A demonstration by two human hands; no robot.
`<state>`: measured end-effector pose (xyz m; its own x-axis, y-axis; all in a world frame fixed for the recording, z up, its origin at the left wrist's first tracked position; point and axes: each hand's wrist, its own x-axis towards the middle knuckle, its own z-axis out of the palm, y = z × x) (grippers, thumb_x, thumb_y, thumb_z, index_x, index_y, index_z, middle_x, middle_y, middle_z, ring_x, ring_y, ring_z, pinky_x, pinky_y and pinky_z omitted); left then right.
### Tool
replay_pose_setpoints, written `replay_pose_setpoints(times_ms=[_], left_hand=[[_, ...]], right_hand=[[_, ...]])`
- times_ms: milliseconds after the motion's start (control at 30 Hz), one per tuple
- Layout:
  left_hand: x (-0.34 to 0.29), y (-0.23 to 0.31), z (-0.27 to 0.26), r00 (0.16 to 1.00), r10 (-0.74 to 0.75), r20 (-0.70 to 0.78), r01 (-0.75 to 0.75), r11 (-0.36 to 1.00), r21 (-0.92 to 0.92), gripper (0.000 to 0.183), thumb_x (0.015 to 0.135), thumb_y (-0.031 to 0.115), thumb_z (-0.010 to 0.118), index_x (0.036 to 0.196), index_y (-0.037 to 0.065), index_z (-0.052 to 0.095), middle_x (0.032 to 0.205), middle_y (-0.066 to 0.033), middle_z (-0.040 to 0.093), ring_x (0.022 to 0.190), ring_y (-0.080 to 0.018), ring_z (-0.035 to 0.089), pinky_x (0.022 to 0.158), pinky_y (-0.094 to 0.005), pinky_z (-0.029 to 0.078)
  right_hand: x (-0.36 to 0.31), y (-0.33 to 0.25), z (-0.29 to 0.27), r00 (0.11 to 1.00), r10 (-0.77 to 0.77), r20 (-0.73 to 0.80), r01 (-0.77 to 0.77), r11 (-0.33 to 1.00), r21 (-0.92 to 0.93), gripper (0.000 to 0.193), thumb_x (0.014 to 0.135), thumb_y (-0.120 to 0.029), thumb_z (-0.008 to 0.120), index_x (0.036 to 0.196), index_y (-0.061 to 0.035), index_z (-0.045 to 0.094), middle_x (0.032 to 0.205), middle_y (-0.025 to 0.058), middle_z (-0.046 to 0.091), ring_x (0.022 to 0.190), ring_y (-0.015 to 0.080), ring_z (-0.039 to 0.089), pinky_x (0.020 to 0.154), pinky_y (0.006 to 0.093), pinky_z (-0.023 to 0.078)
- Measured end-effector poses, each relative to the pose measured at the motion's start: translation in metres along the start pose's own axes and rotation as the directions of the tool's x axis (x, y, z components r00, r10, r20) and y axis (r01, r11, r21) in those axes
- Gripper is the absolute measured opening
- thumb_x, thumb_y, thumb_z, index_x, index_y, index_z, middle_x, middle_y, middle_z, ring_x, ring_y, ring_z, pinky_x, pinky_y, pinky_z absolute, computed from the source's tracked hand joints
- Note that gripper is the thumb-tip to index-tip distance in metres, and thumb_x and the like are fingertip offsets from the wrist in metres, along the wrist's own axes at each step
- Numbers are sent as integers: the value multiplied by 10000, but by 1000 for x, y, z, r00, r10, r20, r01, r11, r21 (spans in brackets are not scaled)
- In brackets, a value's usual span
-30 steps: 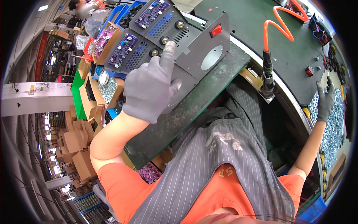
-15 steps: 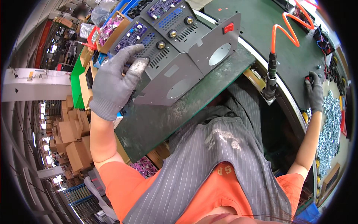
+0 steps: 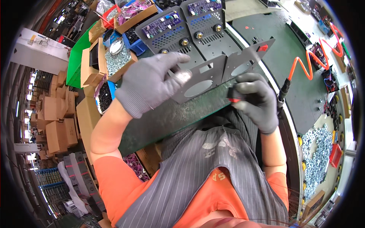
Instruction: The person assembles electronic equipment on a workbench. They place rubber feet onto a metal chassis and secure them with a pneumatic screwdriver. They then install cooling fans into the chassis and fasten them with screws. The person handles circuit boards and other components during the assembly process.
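My right hand [image 3: 256,100], in a grey glove, pinches a small black and red rocker switch [image 3: 233,95] in front of the metal housings. At the near left end of the left grey metal housing [image 3: 194,78] is my left hand [image 3: 154,83], also gloved. Its thumb and fingers are apart; whether they touch the metal cannot be seen. This housing's upright plate has a rectangular cutout [image 3: 205,68] and a large round hole. Beside it stands a second grey housing [image 3: 243,57] with a red rocker switch [image 3: 263,48] in its plate. Both carry purple circuit boards [image 3: 163,24] and brass fittings.
Both housings rest on a dark green bench [image 3: 167,123]. A screwdriver [image 3: 283,93] hangs on an orange coiled cord at right. Boxes of small metal parts [image 3: 118,62] line the left, beside a green bin [image 3: 78,62]. Silvery hardware [image 3: 315,157] lies heaped at far right.
My right hand has come from the far right bench to the front of the housings, bringing the rocker switch. The view has shifted; my left hand stays by the left housing.
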<state>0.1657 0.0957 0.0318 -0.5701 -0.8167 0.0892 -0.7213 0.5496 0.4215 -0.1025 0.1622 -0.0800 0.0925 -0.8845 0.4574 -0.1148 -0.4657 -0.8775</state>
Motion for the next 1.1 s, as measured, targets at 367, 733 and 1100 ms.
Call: replay_pose_setpoints(times_ms=[367, 733, 1100], left_hand=[[7, -2, 16, 989, 141, 44, -146, 979, 143, 417, 855, 413, 613, 1100, 76, 622, 949, -157, 648, 867, -348, 638, 736, -423, 517], [11, -3, 20, 988, 135, 69, -146, 970, 192, 417, 849, 466, 608, 1034, 92, 622, 895, -149, 638, 822, -354, 637, 707, -439, 512], [-21, 29, 28, 718, 682, -140, -599, 707, 375, 402, 669, 194, 692, 1071, 180, 688, 959, 41, 585, 857, -164, 565, 745, -315, 437]], right_hand=[[41, -9, 50, 999, -29, -12, 28, 996, -90, 290, 753, 32, 674, 1020, -71, 722, 899, 58, 587, 834, 161, 562, 755, 276, 464], [39, -6, 74, 967, 121, -226, -113, 992, 48, 311, 665, -47, 793, 761, -34, 498, 860, 46, 482, 806, 129, 497, 749, 263, 443], [4, -19, 54, 969, 215, 119, -243, 906, 347, 749, 557, -162, 939, 1111, -57, 446, 1031, 35, 505, 949, 98, 499, 838, 266, 458]])
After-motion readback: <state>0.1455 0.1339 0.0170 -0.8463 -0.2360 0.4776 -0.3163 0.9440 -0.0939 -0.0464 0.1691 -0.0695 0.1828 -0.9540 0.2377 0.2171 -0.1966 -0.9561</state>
